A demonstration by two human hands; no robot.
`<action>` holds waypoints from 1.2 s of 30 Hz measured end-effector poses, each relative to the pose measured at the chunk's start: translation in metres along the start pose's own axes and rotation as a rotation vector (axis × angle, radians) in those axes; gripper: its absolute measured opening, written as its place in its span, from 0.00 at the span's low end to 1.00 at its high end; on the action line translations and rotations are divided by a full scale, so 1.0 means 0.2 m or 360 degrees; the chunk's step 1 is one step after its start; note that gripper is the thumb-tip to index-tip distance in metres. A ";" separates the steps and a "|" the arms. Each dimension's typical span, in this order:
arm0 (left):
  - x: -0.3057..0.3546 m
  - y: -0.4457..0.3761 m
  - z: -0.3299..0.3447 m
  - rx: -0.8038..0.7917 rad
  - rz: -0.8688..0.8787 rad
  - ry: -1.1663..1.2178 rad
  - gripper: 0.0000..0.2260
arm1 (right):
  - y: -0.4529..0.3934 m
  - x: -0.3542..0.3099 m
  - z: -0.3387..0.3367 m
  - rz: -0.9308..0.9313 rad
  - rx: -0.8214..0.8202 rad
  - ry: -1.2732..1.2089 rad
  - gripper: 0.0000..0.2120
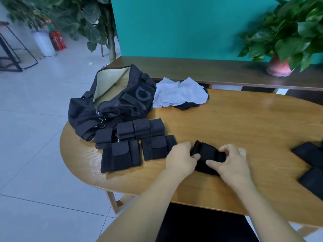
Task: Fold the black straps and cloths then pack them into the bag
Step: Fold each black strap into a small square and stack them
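Both hands work near the wooden table's (244,123) front edge: left hand (180,158) and right hand (229,162) pinch a black fabric strap (208,151) between them. Beyond lie folded black perforated straps (139,129), then the open black duffel bag (111,102).

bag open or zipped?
Open. The bag lies on the table with its mouth spread, pale lining showing; nothing visible inside.

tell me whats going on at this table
A person is folding a black strap on the wooden table, gripping it with the left hand and right hand. Several folded black pieces lie beside the open black bag, not yet packed. White cloths sit behind, and more black pieces wait at the right.
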State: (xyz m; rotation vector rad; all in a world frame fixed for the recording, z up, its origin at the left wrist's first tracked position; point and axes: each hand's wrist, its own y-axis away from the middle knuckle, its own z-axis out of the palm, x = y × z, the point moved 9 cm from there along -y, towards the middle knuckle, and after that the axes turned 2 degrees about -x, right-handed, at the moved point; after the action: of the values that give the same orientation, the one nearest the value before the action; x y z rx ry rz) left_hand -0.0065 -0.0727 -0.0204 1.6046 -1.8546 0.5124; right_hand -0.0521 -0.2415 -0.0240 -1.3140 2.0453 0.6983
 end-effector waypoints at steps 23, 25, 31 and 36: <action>-0.43 0.16 -0.58 0.0582 -0.0217 -0.0132 0.25 | -0.04 -0.56 0.43 -0.0042 0.0071 0.0041 0.17; -0.42 0.14 -0.58 0.0547 -0.0199 -0.0328 0.21 | -0.05 -0.57 0.45 -0.0085 0.0100 0.0128 0.16; -0.35 0.12 -0.56 0.0472 -0.0105 -0.0831 0.08 | -0.07 -0.58 0.47 -0.0248 0.0159 0.0334 0.12; -0.24 0.14 -0.56 0.0738 0.0318 -0.1080 0.12 | 0.03 -0.66 0.46 -0.0734 0.0301 0.0572 0.11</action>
State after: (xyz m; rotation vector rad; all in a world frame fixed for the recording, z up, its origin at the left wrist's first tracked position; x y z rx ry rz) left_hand -0.0089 0.0402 0.0316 2.0883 -2.5541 0.5562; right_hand 0.0039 -0.0932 0.0100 -1.8058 1.9000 0.0626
